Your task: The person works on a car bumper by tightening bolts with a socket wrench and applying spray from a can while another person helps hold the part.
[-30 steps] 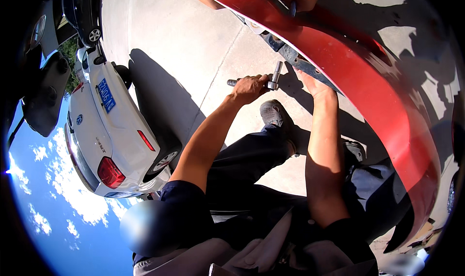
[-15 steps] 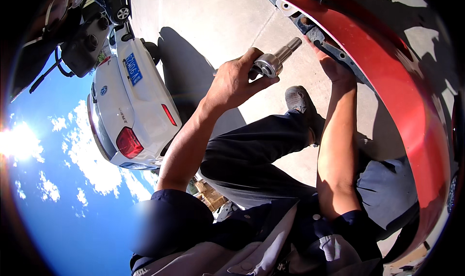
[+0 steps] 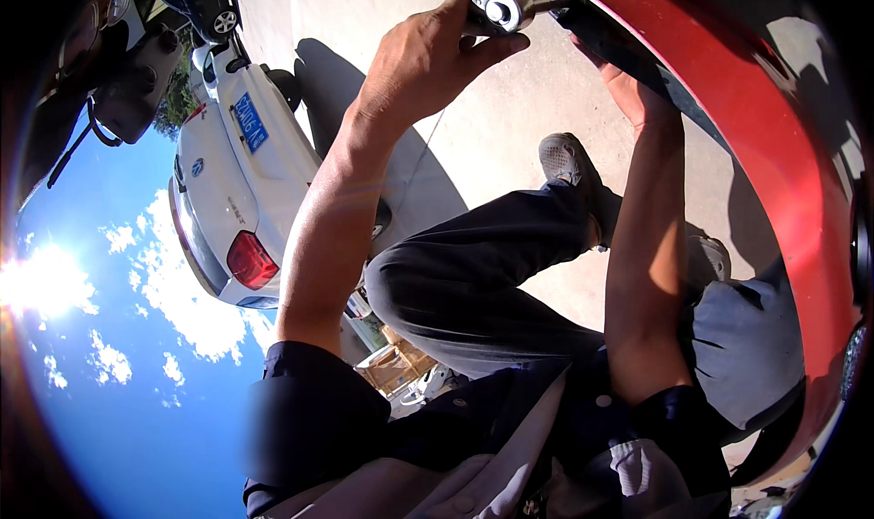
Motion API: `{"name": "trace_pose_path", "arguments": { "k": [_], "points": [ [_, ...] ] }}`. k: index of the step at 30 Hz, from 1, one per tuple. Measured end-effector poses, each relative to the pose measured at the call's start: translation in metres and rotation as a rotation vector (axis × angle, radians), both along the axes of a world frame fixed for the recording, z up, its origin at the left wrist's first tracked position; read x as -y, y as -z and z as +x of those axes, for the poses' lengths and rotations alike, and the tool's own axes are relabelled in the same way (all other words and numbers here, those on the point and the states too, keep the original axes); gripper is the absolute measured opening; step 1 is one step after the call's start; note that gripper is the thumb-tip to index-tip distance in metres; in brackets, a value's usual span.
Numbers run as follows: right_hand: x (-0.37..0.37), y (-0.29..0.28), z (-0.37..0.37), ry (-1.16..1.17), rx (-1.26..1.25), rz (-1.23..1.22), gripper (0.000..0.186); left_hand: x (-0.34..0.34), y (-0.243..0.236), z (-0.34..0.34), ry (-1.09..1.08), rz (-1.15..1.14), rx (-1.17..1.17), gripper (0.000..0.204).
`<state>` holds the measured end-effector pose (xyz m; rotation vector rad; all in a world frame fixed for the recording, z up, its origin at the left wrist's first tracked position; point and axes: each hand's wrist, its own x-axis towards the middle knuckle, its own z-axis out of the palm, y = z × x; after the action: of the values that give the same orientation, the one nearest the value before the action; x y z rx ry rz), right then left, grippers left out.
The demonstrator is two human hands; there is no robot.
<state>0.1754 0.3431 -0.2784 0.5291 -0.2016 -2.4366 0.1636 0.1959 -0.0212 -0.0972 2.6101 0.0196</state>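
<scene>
My left hand (image 3: 423, 59) is closed around a chrome socket ratchet (image 3: 501, 11), its thumb and forefinger either side of the round head. The ratchet's socket end reaches right, to the dark underside edge of a red car bumper (image 3: 728, 109). Whether it sits on a fastener there I cannot tell. My right hand (image 3: 637, 96) is raised against the bumper's dark inner edge (image 3: 678, 91). One of its digits shows stretched along that edge; the other fingers are hidden behind it.
The bumper curves down the whole right side. My bent knee (image 3: 401, 282) and grey shoe (image 3: 569, 159) are below the hands, over pale concrete (image 3: 492, 118). A white car (image 3: 218, 191) stands at the left, with a dark car (image 3: 196, 0) beyond it.
My left hand has moved up with the ratchet, bringing its socket end to the bumper's edge. My right hand stays at that edge. Fingers at the top edge are out of view now.
</scene>
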Motion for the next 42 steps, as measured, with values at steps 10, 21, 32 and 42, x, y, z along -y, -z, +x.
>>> {"name": "trace_pose_path", "arguments": {
  "k": [10,21,32,42],
  "points": [
    [-0.004,0.002,-0.010,-0.037,-0.158,0.015,0.057,-0.018,-0.014,-0.062,0.104,-0.196,0.144,0.046],
    [-0.009,-0.012,0.004,-0.006,-0.152,-0.024,0.059,-0.048,0.015,0.022,-0.985,0.813,0.121,0.036],
    [-0.007,-0.009,-0.007,-0.031,-0.218,-0.009,0.061,0.040,0.009,-0.040,0.642,-0.101,-0.155,0.057],
    [-0.008,-0.016,0.005,-0.003,-0.190,-0.036,0.063,-0.059,0.013,0.025,-0.942,0.796,0.122,0.025]
  ]
}}
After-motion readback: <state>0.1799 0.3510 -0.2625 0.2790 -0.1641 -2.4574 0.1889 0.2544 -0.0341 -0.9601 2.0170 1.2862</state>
